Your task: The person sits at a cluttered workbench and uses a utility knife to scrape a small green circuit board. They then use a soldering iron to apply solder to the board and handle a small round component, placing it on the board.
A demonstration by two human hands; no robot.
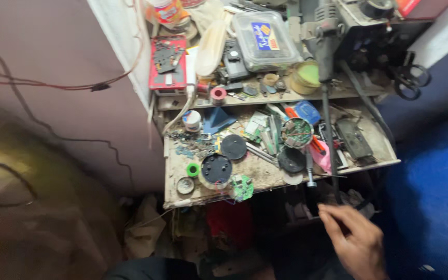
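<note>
**Right hand hovering below a cluttered repair tabletop**

The wooden tabletop is carrying a litter of electronics parts, and everything here is placed from it. Along its back edge a clear plastic box and a red tray are sitting. Near its front edge, a round black disc on a pale base is lying just beside a green circuit board, with a round circuit board further right. Below the front right corner, the right hand is hanging in the dark space, its fingers loosely spread, pinching nothing and pointing up at the edge. This looks like a reach just beginning; the next move would be calling for a short lift onto the tabletop. The left hand is out of view.
</note>
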